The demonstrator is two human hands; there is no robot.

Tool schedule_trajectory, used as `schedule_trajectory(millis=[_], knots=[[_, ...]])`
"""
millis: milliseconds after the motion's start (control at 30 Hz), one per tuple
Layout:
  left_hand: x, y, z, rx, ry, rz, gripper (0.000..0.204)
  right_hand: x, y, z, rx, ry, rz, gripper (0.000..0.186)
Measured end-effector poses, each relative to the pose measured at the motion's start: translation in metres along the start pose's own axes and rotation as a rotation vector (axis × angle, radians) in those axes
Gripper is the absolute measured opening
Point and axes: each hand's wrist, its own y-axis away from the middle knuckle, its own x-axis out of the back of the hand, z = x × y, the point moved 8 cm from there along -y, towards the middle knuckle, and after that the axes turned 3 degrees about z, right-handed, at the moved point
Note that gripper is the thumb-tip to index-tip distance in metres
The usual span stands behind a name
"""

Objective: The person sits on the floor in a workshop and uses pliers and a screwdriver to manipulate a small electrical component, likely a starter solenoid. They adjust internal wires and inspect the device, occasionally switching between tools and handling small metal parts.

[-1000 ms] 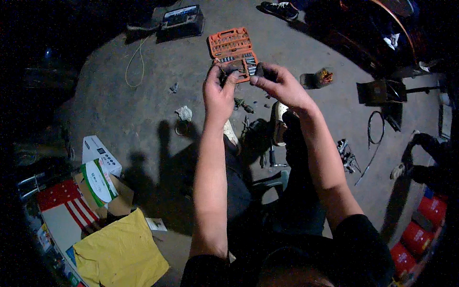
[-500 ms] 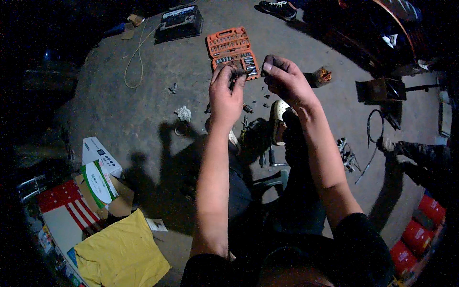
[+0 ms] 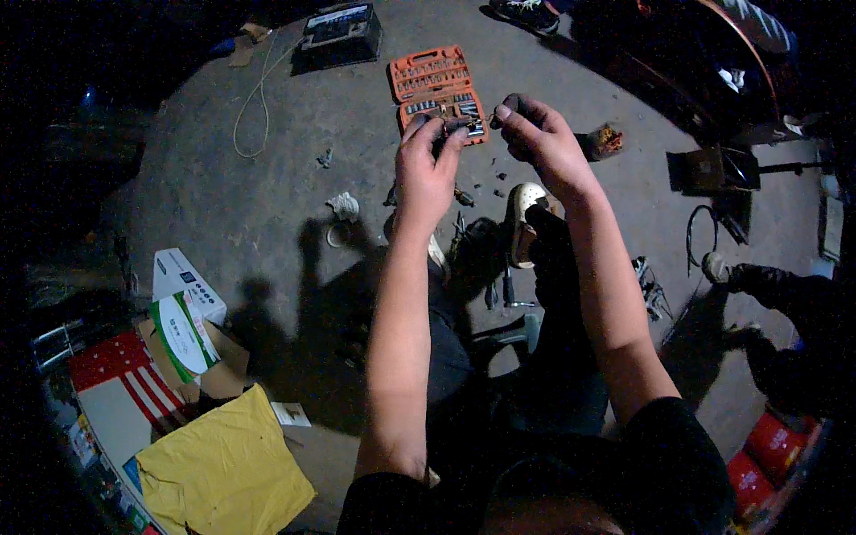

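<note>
Both my hands are raised in front of me, fingertips blackened, a short gap between them. My left hand (image 3: 427, 174) is closed in a pinch, thumb and forefinger around a small dark piece too small to name. Opposite it, my right hand (image 3: 546, 147) pinches something tiny, and a thin light line shows in the gap beside its fingertips. Beyond the hands, an orange socket set case (image 3: 430, 73) lies opened on the floor, with rows of metal sockets. My left fingers cover part of its near half.
A car battery (image 3: 337, 40) and a looped pale cord (image 3: 250, 125) lie at the far left. Boxes (image 3: 190, 281) and a yellow cloth-like sheet (image 3: 227, 464) fill the near left. Another person's legs (image 3: 776, 285) show at right, near red containers (image 3: 767, 450). Small parts lie around my shoe (image 3: 526, 218).
My fingers have shifted slightly around the small pieces, and a thin line now shows between my hands. At right, the other person's legs have come farther into view.
</note>
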Motion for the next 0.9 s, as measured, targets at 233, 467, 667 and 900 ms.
schedule_trajectory(millis=[233,467,667,900], knots=[[-0.003,0.000,0.004,0.058,-0.260,-0.076,0.014,-0.011,0.008,-0.029,0.535,0.571,0.003,0.022],[-0.024,0.006,0.024,-0.152,-0.133,-0.270,0.017,0.007,-0.001,-0.021,0.332,0.351,-0.042,0.030],[-0.025,0.008,0.016,-0.041,0.196,-0.293,0.017,0.010,-0.012,0.007,0.001,0.279,-0.096,0.037],[-0.019,0.008,-0.006,0.190,0.291,-0.201,0.018,0.002,-0.010,-0.016,0.368,0.280,-0.029,0.024]])
